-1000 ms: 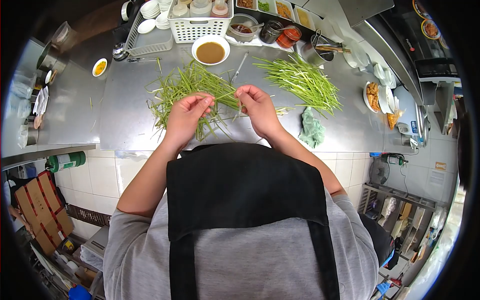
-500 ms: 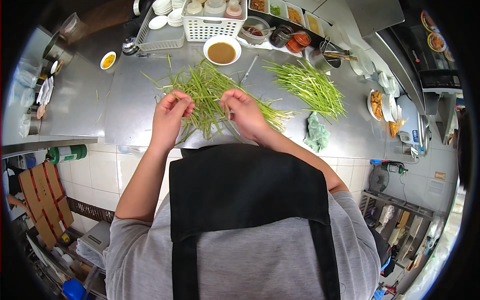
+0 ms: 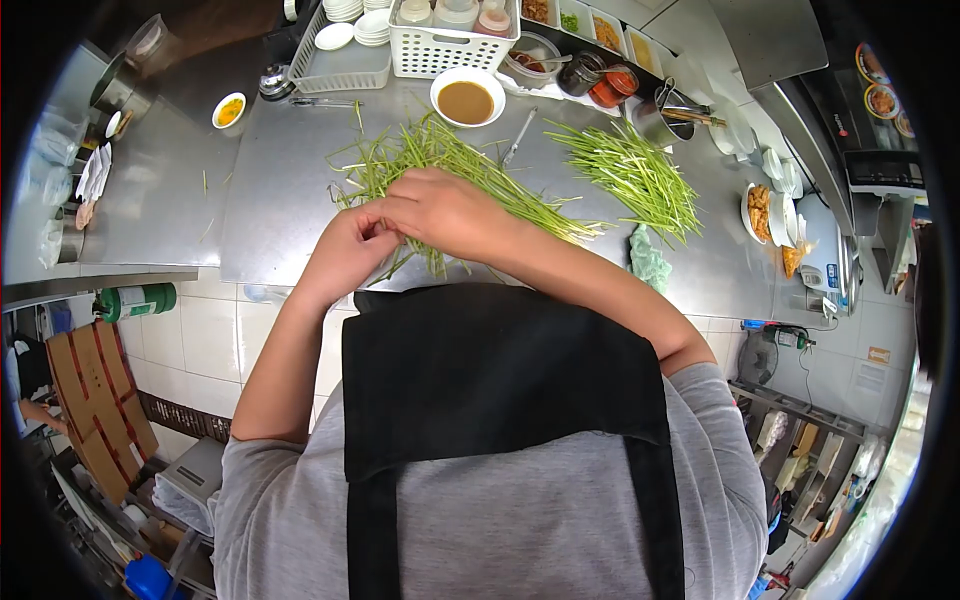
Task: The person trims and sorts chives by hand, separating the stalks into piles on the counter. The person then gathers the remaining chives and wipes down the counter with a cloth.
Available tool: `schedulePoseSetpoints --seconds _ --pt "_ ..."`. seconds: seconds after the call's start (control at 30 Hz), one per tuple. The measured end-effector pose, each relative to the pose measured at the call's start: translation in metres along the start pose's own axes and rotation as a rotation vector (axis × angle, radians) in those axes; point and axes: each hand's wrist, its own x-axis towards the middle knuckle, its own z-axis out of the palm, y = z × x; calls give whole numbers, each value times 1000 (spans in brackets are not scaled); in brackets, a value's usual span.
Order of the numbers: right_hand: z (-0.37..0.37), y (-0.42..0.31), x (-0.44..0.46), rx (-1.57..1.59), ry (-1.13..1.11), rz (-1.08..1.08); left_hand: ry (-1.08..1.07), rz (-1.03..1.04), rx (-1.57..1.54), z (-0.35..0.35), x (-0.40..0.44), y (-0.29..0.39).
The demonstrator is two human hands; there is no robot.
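A loose, tangled heap of green stalks (image 3: 480, 165) lies on the steel table (image 3: 285, 190), partly covered by my hands. At its left front side my left hand (image 3: 355, 245) is closed, its fingers curled at the fingertips of my right hand (image 3: 445, 212). The right hand reaches across over the heap, back of the hand up, with its fingers bent down onto the left one. What either hand holds between the fingers is hidden or too small to make out. A neater bundle of green stalks (image 3: 640, 180) lies to the right.
Behind the heap are a bowl of brown sauce (image 3: 466, 103), a white basket of bottles (image 3: 440, 55) and a slim utensil (image 3: 519, 137). A green cloth (image 3: 648, 260) lies at the right front. Far left stands a small bowl with yellow food (image 3: 229, 111).
My right hand has moved left across the heap and now meets my left hand; the two were apart before. The view has shifted, so the table's things appear farther right.
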Motion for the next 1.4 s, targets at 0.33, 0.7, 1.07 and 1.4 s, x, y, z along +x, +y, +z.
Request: schedulePoseSetpoints --seconds 0.33,0.7,1.07,1.4 --pt "14 5 19 213 170 88 -44 -31 -181 -16 -5 -4" --pt "13 -3 28 835 39 641 -201 -55 -188 -22 -3 -6" --pt "29 22 -2 308 254 285 -7 3 -143 -27 -2 -4" --pt "-11 0 -53 242 -216 531 91 30 96 4 9 -2"
